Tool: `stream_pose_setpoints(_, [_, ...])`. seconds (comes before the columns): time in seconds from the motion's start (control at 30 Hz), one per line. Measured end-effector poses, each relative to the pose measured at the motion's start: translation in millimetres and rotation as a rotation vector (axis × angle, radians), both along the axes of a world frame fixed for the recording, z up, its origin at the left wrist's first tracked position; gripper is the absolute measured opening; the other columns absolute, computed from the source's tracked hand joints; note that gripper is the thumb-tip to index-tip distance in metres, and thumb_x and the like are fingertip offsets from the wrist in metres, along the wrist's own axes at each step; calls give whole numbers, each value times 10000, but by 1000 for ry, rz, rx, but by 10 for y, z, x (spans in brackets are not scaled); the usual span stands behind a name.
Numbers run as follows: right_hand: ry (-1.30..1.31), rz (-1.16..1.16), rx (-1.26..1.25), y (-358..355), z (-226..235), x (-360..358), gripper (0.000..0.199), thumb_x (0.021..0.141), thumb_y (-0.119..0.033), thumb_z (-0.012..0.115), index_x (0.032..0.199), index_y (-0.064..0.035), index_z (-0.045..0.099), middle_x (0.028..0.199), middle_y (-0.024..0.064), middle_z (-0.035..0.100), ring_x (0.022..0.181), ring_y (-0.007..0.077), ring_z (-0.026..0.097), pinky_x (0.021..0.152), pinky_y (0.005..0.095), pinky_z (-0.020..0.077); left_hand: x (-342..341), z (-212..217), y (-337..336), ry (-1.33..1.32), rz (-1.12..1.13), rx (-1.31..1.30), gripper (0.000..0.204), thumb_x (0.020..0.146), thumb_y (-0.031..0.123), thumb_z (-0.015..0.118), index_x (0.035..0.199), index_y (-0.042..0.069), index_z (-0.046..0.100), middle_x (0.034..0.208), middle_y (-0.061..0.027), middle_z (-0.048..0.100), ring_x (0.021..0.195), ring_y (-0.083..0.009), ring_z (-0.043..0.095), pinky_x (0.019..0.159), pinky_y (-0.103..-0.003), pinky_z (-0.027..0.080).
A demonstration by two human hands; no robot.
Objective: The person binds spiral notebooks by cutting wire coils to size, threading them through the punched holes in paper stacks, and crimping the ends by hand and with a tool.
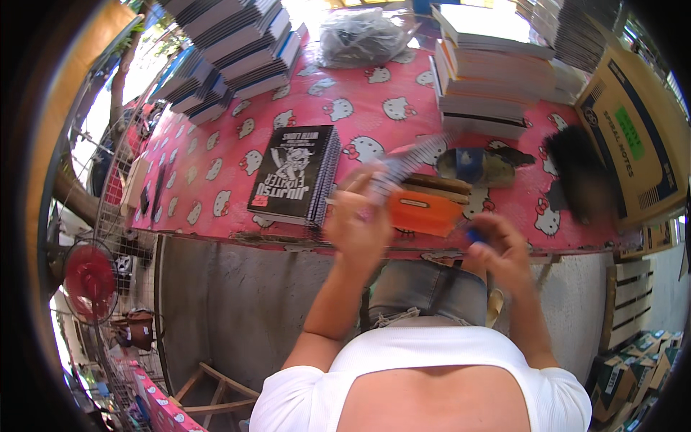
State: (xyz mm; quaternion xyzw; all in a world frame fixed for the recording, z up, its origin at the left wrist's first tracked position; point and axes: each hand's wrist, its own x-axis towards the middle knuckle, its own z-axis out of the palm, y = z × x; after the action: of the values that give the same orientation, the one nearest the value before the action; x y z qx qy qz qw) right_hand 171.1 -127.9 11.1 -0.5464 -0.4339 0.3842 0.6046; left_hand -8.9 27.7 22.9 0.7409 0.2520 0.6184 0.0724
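Note:
My left hand [360, 219] is closed around a blurred grey ridged strip [407, 165] that looks like a spiral binding coil, raised above the table. Just under it lies an orange box-like holder [425, 214] with a brown edge. My right hand [507, 252] hangs at the table's front edge with fingers curled round a small blue thing [475, 235], too blurred to name. Left of my left hand, a short stack of black-covered spiral notebooks [294, 169] rests on the pink table [209, 205]. Behind the orange holder sits a grey-brown object with a blue band [471, 165], its kind unclear.
Tall stacks of notebooks or pads [237, 43] stand at the back left and back right [493, 72]. Between them lies a crumpled clear plastic bag [360, 39]. A cardboard carton [633, 137] and a dark blurred object [579, 173] occupy the right. A red fan [91, 281] stands left.

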Motion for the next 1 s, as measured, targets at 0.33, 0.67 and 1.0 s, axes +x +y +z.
stream_pose_setpoints(0.33, [-1231,-403,-113,147,-740,1148,426,741,-262,764,1065,-22,627,1256,181,549,1156,362,507,959,432,416,-1638,-610,1261,-497,712,-597,220,861,105,698,806,19,503,924,-144,666,884,-165,637,739,-256,520])
stream_pose_setpoints(0.67, [-1522,-673,359,1770,1055,1272,363,768,-159,711,1117,-106,630,1202,52,611,1109,287,555,979,403,413,-1936,-1036,1495,-630,354,-560,338,869,69,664,1107,-29,446,1074,-183,606,978,-205,594,862,-300,505])
stream_pose_setpoints(1.0, [-1451,-414,421,2207,1109,1656,236,754,-13,582,942,-115,682,919,13,657,970,254,572,878,411,457,-424,209,544,-664,-589,-745,357,869,63,634,1206,37,517,1283,-102,540,1107,-205,560,911,-314,459])
